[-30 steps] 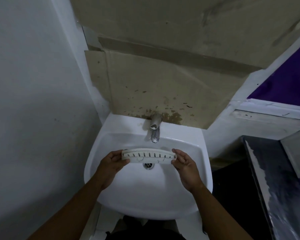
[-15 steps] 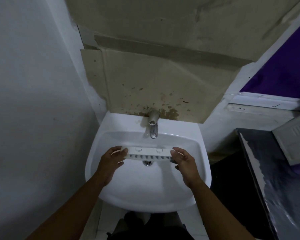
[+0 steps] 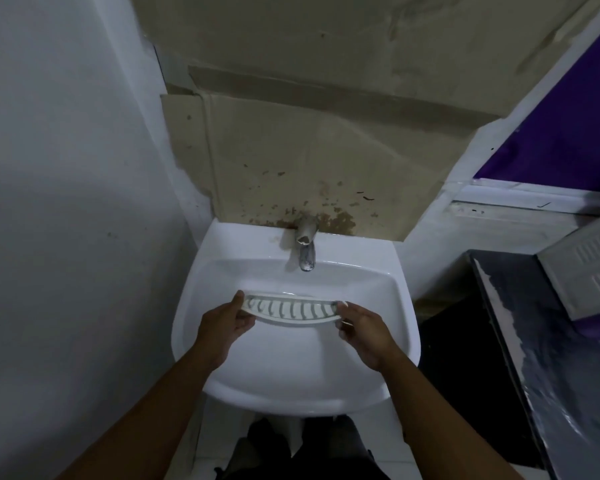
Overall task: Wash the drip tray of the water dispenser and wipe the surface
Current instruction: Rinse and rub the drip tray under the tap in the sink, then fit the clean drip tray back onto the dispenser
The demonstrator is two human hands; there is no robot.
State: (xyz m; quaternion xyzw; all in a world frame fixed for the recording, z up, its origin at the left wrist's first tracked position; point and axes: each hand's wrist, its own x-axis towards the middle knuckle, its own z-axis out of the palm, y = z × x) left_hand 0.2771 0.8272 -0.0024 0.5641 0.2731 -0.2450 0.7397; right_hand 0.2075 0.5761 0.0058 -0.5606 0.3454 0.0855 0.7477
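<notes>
In the head view, the person holds the drip tray [image 3: 291, 310] over the bowl of the white sink [image 3: 291, 375], with its slotted face turned up toward the camera. The left hand [image 3: 222, 323] is closed on the left end of the tray and the right hand [image 3: 361, 329] is closed on the right end, each only with thumb and fingertips. The tray is in the air, in front of and lower than the spout of the tap [image 3: 307, 249], and it hides the place where the drain would be. No water is seen to run from the tap.

I think the washing itself is not yet begun, so the risks come with the water. The tray is held only at its two thin ends. Once it is wet or soapy, it could slide from the fingers and fall on the hard basin, and such thin plastic may crack. To open the tap, one hand must let go, and then one end alone carries the tray. Also the tray is long and shallow, so a strong stream could splash over the rim onto the floor and toward the dark worktop [image 3: 551, 358] at the right.
</notes>
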